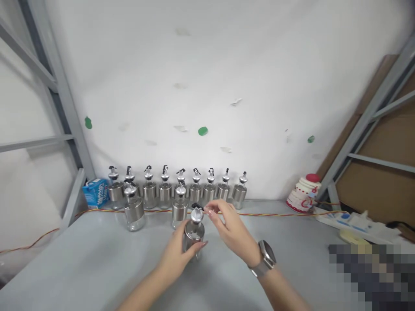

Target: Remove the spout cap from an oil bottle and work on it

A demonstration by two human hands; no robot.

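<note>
Both our forearms reach in from the near edge, a watch (267,255) on the right wrist. Our left hand (177,255) is wrapped around the steel-sleeved body of an oil bottle (193,233), fingers curled closed around it, holding it upright just above or on the table (81,268); we cannot tell whether its base touches. Our right hand (228,229) comes in from the right with thumb and forefinger pinched together at the small black flip cap (196,206) on the bottle's pourer, the other fingers loosely bent.

Just beyond our left hand stands a second bottle (179,208), and further left of it a third (133,209), both apart from the row of bottles (181,186) lined up against the wall well beyond our hands. A blue carton (96,192) sits at the row's left end. A twisted cord (279,214) runs across the table behind our right hand, and a red-and-white cake-shaped ornament (304,193) sits far off to its right.

We judge the step in hand to be working the cap on the pourer while the bottle is steadied. The next move, as we read it, calls for a light fingertip pull or press on that cap with the left grip kept firm so the bottle does not twist or tip.
</note>
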